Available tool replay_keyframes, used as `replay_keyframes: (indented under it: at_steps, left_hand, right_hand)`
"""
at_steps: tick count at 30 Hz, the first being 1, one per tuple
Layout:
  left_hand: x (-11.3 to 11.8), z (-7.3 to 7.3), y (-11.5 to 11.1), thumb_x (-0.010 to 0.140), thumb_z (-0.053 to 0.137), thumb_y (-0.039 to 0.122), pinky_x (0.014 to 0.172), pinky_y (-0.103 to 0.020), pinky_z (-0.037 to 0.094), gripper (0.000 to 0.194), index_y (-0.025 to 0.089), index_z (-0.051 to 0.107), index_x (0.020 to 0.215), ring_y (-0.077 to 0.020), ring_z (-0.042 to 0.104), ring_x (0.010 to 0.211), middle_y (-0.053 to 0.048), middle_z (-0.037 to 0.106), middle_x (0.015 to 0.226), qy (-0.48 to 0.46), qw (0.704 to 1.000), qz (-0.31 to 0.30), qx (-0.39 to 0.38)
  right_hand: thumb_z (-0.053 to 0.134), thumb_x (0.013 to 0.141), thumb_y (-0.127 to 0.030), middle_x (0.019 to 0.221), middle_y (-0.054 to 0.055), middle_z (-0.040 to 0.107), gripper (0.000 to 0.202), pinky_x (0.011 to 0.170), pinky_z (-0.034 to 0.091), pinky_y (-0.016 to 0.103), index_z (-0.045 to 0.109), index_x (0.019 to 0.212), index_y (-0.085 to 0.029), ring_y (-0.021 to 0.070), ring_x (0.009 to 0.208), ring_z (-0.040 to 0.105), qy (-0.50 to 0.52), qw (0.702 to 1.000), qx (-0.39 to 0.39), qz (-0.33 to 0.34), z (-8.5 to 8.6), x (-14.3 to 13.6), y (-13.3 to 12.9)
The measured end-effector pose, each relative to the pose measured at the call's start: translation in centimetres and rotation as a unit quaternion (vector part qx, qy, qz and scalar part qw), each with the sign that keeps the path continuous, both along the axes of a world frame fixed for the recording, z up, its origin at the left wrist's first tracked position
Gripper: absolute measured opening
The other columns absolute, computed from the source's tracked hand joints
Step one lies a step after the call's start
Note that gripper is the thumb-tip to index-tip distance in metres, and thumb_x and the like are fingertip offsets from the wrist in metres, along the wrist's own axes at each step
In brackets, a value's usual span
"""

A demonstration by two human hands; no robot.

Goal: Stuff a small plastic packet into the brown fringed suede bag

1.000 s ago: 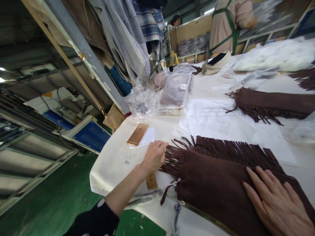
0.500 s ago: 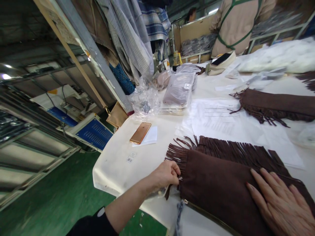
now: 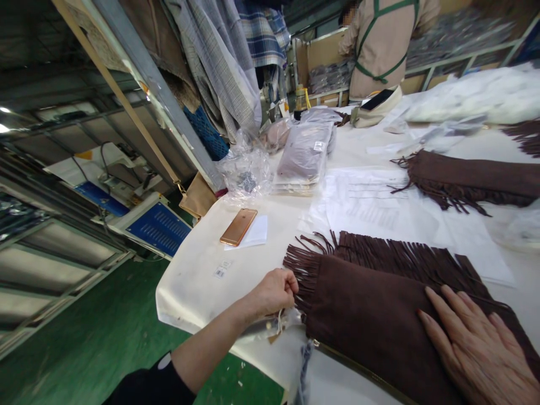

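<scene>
Spreading from the near left to the far right, a white-covered table (image 3: 185, 287) fills most of the scene. Beyond its far side stands a co-worker in a beige top with green straps (image 3: 382, 45). Grey checked garments (image 3: 223, 67) hang at far left, and a puffy white bundle (image 3: 481, 95) lies at far right. On the near right of the table lies a dark brown fringed bag (image 3: 371, 304), its fringes pointing left and far, a gold-toned strip along its near edge. Another brown fringed piece (image 3: 472, 175) rests farther off to the right. A stack of plastic-wrapped packets (image 3: 304, 152) sits toward the far middle. Pressing flat on the bag's right part, the right hand (image 3: 476, 334) is spread wide. The left hand (image 3: 276, 291) is narrow, fingers curled in at the left fringe; whether they pinch anything I cannot tell. A gold smartphone (image 3: 238, 226) lies at left, partly over white paper (image 3: 258, 233). Nearer is a small barcode sticker (image 3: 220, 272). A white string (image 3: 280, 322) dangles just below the left hand.
</scene>
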State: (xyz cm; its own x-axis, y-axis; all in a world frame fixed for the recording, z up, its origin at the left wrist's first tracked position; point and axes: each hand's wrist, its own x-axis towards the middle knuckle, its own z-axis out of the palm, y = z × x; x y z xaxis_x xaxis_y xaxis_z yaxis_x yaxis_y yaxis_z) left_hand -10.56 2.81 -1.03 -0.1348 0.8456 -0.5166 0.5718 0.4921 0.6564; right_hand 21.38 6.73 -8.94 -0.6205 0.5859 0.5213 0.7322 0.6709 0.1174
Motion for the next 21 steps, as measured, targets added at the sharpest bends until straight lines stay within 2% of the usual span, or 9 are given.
replay_keyframes:
  at_steps: [6, 8, 11, 13, 16, 19, 21]
  left_hand:
    - [-0.3, 0.6, 0.0, 0.058, 0.046, -0.002, 0.059, -0.022, 0.039, 0.024, 0.017, 0.056, 0.069, -0.0118, 0.051, 0.059, 0.005, 0.051, 0.058, 0.161, 0.984, -0.066, 0.043]
    - [-0.3, 0.9, -0.3, 0.064, 0.043, 0.000, 0.070, -0.030, 0.042, 0.026, 0.017, 0.057, 0.079, -0.0168, 0.054, 0.071, -0.001, 0.057, 0.074, 0.226, 0.969, -0.074, 0.072]
    - [0.1, 1.4, -1.2, 0.070, 0.036, 0.000, 0.083, -0.038, 0.039, 0.035, 0.016, 0.054, 0.095, -0.0220, 0.052, 0.089, -0.009, 0.055, 0.098, 0.294, 0.942, -0.089, 0.132]
    - [0.5, 1.1, -2.1, 0.071, 0.037, 0.001, 0.085, -0.036, 0.039, 0.034, 0.018, 0.055, 0.094, -0.0211, 0.050, 0.093, -0.007, 0.054, 0.098, 0.307, 0.919, -0.145, 0.202]
    - [1.0, -0.1, -3.4, 0.069, 0.042, 0.002, 0.076, -0.032, 0.040, 0.025, 0.019, 0.056, 0.081, -0.0184, 0.048, 0.085, -0.003, 0.053, 0.087, 0.284, 0.887, -0.232, 0.282]
    - [1.3, -1.4, -4.7, 0.069, 0.044, 0.004, 0.073, -0.032, 0.041, 0.020, 0.018, 0.055, 0.078, -0.0176, 0.048, 0.081, -0.003, 0.052, 0.084, 0.258, 0.894, -0.230, 0.285]
    - [1.3, -1.7, -5.5, 0.076, 0.041, 0.007, 0.073, -0.032, 0.042, 0.016, 0.018, 0.054, 0.076, -0.0178, 0.049, 0.080, -0.004, 0.052, 0.082, 0.246, 0.904, -0.213, 0.278]
  right_hand:
    - [0.019, 0.081, -0.007, 0.111, 0.025, 0.059, 0.050, 0.092, 0.032, 0.066, 0.069, 0.083, -0.010, 0.0372, 0.137, 0.008, -0.001, 1.000, -0.002, -0.006, 0.1, 0.1, -0.1]
    - [0.018, 0.081, -0.008, 0.111, 0.024, 0.059, 0.050, 0.093, 0.031, 0.066, 0.068, 0.084, -0.012, 0.0366, 0.137, 0.009, 0.006, 1.000, -0.005, -0.009, 0.0, 0.1, -0.1]
    - [0.020, 0.081, -0.009, 0.113, 0.022, 0.059, 0.047, 0.094, 0.030, 0.066, 0.067, 0.084, -0.013, 0.0373, 0.136, 0.013, 0.019, 1.000, -0.008, -0.002, -0.3, 0.2, 0.0]
    - [0.022, 0.081, -0.009, 0.114, 0.023, 0.058, 0.045, 0.094, 0.030, 0.067, 0.067, 0.085, -0.012, 0.0388, 0.136, 0.015, 0.021, 1.000, -0.010, 0.006, -0.4, 0.3, 0.1]
    - [0.022, 0.081, -0.009, 0.113, 0.024, 0.057, 0.045, 0.093, 0.030, 0.068, 0.067, 0.085, -0.011, 0.0404, 0.135, 0.014, 0.025, 1.000, -0.014, 0.008, -0.5, 0.3, 0.1]
    - [0.022, 0.081, -0.010, 0.112, 0.024, 0.058, 0.045, 0.092, 0.030, 0.068, 0.067, 0.085, -0.011, 0.0398, 0.136, 0.014, 0.030, 0.999, -0.014, 0.009, -0.5, 0.3, 0.1]
    - [0.022, 0.081, -0.011, 0.112, 0.024, 0.058, 0.045, 0.093, 0.030, 0.068, 0.067, 0.085, -0.012, 0.0386, 0.136, 0.012, 0.029, 0.999, -0.013, 0.011, -0.7, 0.4, 0.1]
